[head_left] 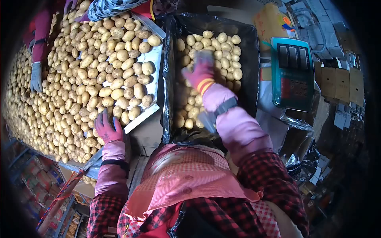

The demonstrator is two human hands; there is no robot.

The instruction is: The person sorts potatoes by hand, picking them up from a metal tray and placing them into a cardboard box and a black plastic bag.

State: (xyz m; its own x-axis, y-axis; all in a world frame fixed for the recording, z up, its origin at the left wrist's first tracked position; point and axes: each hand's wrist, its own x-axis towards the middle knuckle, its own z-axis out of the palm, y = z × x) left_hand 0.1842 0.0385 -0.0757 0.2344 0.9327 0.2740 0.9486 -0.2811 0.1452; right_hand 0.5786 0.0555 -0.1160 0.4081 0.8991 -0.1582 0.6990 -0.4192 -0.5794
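My left hand (108, 129), in a pink and grey glove, lies with its fingers spread at the near edge of a big heap of potatoes (89, 75). The heap covers a sorting table with a metal rim (143, 114). In the middle, a box lined with black plastic (250, 79) holds a layer of potatoes (225, 63). Over that layer is my gloved right hand (201, 70), its thumb out to the left. Motion smears its fingers, so I cannot make out whether it grips a potato.
Across the heap, another person's grey-gloved hand (36, 77) reaches onto the potatoes, and a camouflage sleeve (111, 8) leans over the far side. Right of the box stands a green digital scale (291, 75). Cardboard boxes (335, 83) and crumpled plastic (301, 154) lie beyond.
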